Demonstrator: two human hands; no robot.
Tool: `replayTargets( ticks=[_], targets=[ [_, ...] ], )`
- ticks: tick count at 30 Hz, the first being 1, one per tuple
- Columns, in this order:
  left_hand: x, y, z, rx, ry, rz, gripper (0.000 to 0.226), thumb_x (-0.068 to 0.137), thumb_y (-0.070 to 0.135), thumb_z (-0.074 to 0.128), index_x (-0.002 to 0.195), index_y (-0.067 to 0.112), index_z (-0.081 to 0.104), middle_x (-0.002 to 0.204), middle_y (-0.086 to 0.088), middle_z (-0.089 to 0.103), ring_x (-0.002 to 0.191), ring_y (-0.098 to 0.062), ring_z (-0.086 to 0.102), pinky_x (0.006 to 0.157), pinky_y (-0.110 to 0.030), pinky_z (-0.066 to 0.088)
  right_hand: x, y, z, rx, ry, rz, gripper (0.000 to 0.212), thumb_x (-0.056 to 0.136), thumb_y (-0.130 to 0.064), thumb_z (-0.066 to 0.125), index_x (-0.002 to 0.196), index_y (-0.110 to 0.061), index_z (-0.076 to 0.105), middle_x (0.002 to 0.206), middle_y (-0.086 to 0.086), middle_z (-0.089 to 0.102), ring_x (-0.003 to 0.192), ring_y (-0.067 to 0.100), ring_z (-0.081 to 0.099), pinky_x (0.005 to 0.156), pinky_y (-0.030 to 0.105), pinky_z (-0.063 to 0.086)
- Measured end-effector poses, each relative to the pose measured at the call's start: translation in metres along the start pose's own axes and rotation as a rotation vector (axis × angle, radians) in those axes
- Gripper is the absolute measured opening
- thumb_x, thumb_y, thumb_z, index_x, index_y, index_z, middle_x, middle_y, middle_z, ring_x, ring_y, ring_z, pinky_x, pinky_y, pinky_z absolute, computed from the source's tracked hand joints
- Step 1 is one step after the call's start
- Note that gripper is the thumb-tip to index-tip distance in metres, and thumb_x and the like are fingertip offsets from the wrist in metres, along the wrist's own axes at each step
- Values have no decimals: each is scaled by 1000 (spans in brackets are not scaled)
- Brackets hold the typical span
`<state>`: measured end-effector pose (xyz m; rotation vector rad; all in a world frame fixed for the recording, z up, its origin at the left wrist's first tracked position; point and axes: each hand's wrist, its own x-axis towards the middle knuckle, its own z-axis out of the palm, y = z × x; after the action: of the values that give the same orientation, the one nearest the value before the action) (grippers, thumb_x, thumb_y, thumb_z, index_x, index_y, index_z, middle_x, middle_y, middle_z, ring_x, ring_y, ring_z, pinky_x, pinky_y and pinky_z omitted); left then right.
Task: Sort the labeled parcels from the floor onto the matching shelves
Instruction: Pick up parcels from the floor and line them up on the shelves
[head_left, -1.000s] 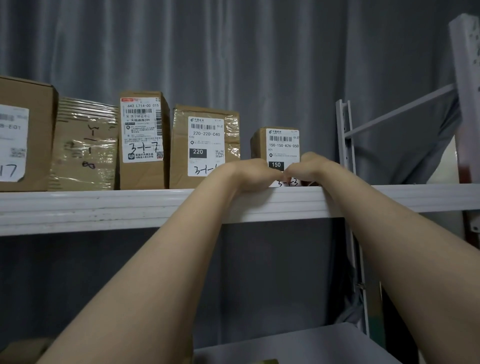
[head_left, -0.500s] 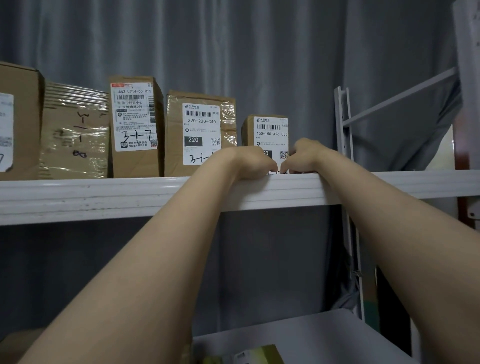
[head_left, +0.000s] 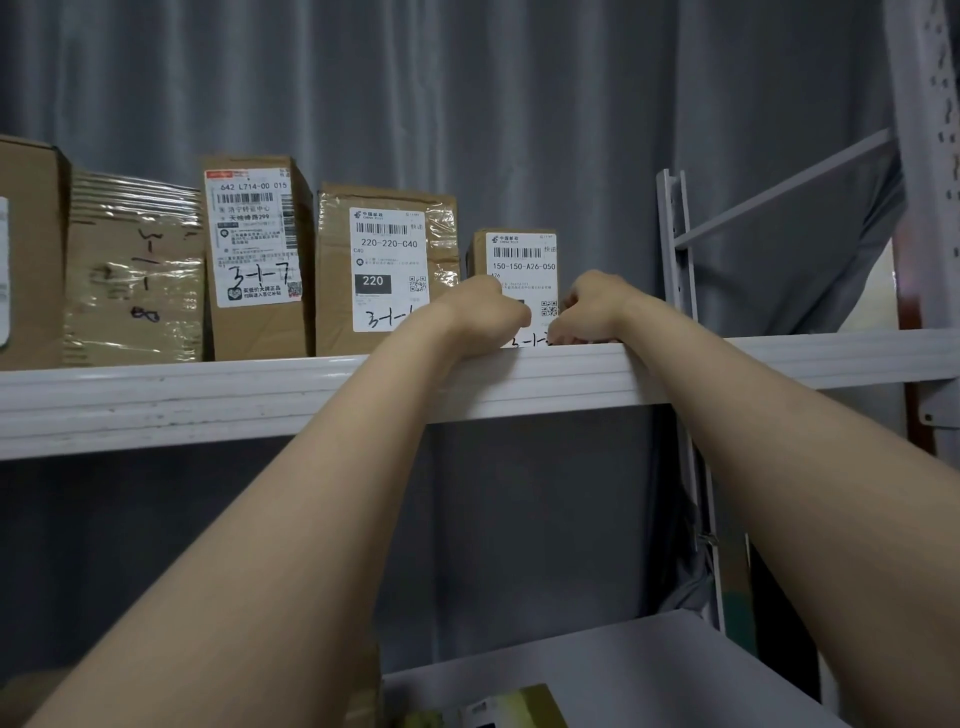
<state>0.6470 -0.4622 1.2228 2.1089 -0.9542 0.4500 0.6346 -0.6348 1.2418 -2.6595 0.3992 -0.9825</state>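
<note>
- The small brown cardboard parcel with a white label printed "150-150-A26-050" stood upright on the white metal upper shelf, at the right end of a row of boxes, with bare shelf to its right.
- In the head view, both bare forearms reached up over the shelf's front lip to that parcel.
- The left hand lay curled against the parcel's lower left front, covering part of the label; its fingers were hidden, so I could not tell whether it gripped the box or only pressed on it.
- The right hand was bent at the parcel's lower right front, fingertips down by the shelf edge and touching the box; whether it was clamped on could not be told either.
- Handwriting starting "3-1-" showed on the label between the two hands.
- Just left stood a taller taped brown box labelled "220-220-C40", partly hidden by the left wrist.
- Next left was a tall brown box marked "3-1-7" by hand.
- Further left sat a film-wrapped cardboard box and a large brown box cut off by the frame edge.
- A grey curtain hung behind the shelf.
- A grey lower shelf showed at the bottom.
</note>
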Motion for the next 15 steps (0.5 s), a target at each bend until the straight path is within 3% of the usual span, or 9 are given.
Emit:
replayTargets(
  ticks=[4,6,8,12,15],
  targets=[
    [0,-1,1,-30,-11,1,37,92,24,53,126,11,59,122,-4,63,108,-23,57,97,-35,46,0,1,0,19,8,2,17,75,-24,76,85,-13,69,85,3,69,80,20,63,68,26,47],
    [-2,1,1,-55,-19,7,38,92,24,53,127,12,59,126,-11,63,104,-22,57,93,-32,45,0,1,0,30,12,-4,17,75,-24,76,86,-12,69,88,3,70,82,20,64,70,27,50],
    [-3,1,1,-99,-21,24,34,93,22,53,124,12,62,129,-13,61,90,-23,58,79,-26,40,0,1,1,36,15,-5,21,74,-24,76,89,-11,69,93,5,71,88,21,67,78,31,56],
    [-1,-1,1,-172,20,47,10,95,20,54,95,18,64,87,17,61,58,-5,46,56,-20,35,-1,1,0,49,14,-6,27,72,-26,77,93,-10,70,97,6,71,95,23,68,88,39,58],
    [3,-4,1,-181,44,39,17,94,23,55,77,22,60,62,13,48,60,-7,46,58,-23,36,-4,-1,-1,61,19,-17,27,72,-24,76,93,-9,70,97,7,72,94,24,69,87,40,59]
  ],
)
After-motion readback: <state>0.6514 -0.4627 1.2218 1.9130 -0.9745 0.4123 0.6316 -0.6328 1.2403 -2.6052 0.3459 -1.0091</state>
